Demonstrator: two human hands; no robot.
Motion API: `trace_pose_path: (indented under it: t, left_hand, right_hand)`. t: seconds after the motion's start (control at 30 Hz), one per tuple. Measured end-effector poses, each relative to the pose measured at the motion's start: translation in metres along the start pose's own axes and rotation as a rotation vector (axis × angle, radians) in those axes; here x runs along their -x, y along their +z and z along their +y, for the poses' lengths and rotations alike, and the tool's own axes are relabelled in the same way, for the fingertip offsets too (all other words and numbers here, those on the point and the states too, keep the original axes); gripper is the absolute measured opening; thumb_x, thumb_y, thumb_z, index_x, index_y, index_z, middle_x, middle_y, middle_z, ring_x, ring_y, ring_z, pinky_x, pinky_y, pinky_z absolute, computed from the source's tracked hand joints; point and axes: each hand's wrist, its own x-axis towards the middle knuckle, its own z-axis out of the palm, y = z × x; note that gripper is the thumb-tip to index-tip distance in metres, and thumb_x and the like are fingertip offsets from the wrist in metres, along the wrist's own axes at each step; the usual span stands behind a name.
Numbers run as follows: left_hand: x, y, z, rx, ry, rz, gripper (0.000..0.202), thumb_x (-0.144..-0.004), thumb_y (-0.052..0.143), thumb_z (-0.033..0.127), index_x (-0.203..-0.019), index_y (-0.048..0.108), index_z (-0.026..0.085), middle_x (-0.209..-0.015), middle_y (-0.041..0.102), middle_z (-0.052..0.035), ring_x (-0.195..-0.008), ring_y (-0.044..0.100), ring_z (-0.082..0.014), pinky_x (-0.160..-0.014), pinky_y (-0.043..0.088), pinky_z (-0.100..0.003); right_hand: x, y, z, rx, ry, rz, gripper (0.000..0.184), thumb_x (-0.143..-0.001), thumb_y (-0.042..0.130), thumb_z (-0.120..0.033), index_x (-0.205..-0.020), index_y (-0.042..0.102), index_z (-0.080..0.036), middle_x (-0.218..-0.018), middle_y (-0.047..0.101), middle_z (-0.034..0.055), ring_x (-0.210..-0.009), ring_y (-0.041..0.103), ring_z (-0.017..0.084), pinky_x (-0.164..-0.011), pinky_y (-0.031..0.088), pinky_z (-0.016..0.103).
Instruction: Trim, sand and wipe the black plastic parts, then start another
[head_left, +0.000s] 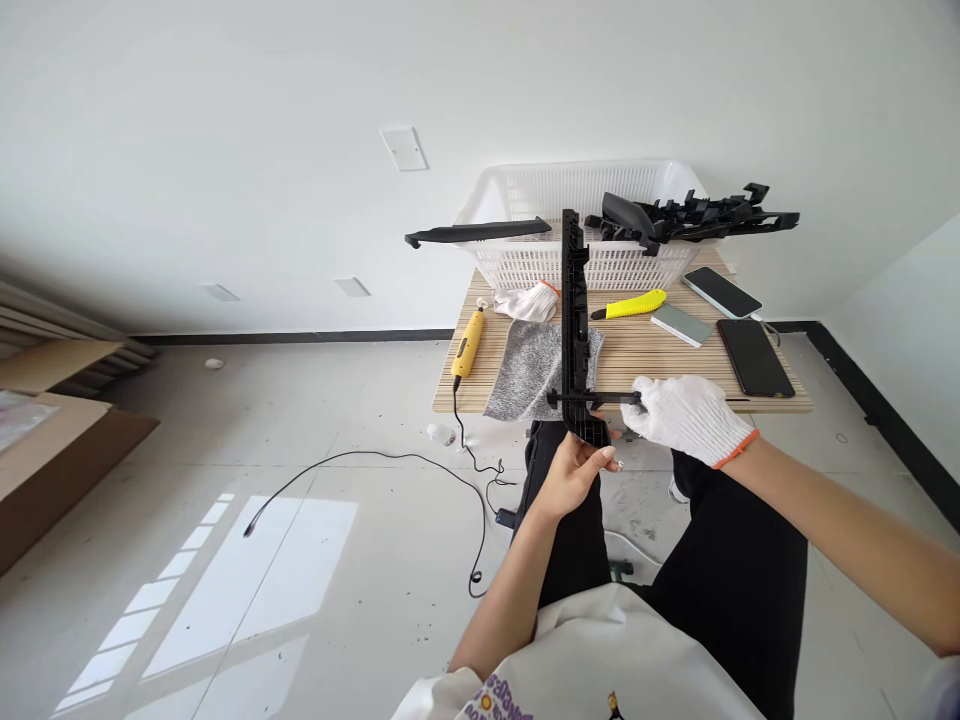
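A long black plastic trim piece (574,310) with a ribbed, clipped edge stands lengthwise before me over the table's front edge. My left hand (574,475), bare, is closed around its near, bent end. My right hand (679,415), in a white knit glove with an orange cuff, grips the end of a thin black bar (616,397) that crosses the piece near its lower end. Whether the bar belongs to the piece or is a separate tool, I cannot tell. Beneath the piece lies a grey cloth (517,370).
A white basket (510,270) holds more black plastic parts (697,220). On the slatted table (637,370) lie a yellow corded tool (468,345), a yellow utility knife (636,303), a glove (527,302), a grey-green card (681,325) and two phones (754,358). A cable (375,453) crosses the floor.
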Motion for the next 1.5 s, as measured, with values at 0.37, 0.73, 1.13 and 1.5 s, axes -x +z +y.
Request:
trace_pose_path:
  t: [0.37, 0.73, 1.13, 1.5]
  left_hand:
    - [0.0000, -0.0005, 0.0007, -0.014, -0.015, -0.002, 0.061, -0.087, 0.079, 0.059, -0.125, 0.058, 0.017, -0.105, 0.073, -0.0076, -0.072, 0.069, -0.0122, -0.077, 0.063, -0.032]
    - [-0.0004, -0.0003, 0.0021, -0.014, -0.015, -0.009, 0.062, -0.087, 0.079, 0.060, -0.126, 0.059, 0.016, -0.104, 0.071, -0.0066, -0.072, 0.068, -0.0113, -0.077, 0.063, -0.032]
    - [-0.0009, 0.0004, 0.0023, -0.008, -0.010, -0.015, 0.061, -0.087, 0.079, 0.061, -0.125, 0.059, 0.017, -0.102, 0.069, -0.0057, -0.071, 0.067, -0.0105, -0.077, 0.062, -0.031]
    - [-0.0006, 0.0001, 0.0015, -0.012, -0.013, -0.016, 0.065, -0.086, 0.079, 0.061, -0.129, 0.058, 0.017, -0.103, 0.070, -0.0063, -0.071, 0.067, -0.0111, -0.077, 0.062, -0.032]
  right_hand:
    - [0.0003, 0.0001, 0.0032, -0.015, -0.047, -0.068, 0.055, -0.107, 0.025, -0.047, -0.108, 0.068, -0.012, -0.082, 0.075, 0.0180, -0.078, 0.075, 0.036, -0.059, 0.026, 0.030]
    - [0.0019, 0.0004, 0.0043, -0.028, -0.041, -0.047, 0.055, -0.106, 0.025, -0.046, -0.104, 0.068, -0.012, -0.081, 0.075, 0.0172, -0.078, 0.076, 0.036, -0.057, 0.017, 0.032]
    - [-0.0010, 0.0032, 0.0049, -0.005, -0.054, -0.016, 0.055, -0.106, 0.028, -0.048, -0.104, 0.070, -0.013, -0.077, 0.075, 0.0168, -0.078, 0.077, 0.036, -0.054, 0.018, 0.032]
    - [-0.0009, 0.0063, 0.0060, 0.008, -0.057, 0.010, 0.053, -0.106, 0.030, -0.047, -0.100, 0.070, -0.014, -0.074, 0.074, 0.0153, -0.073, 0.077, 0.037, -0.053, 0.018, 0.033]
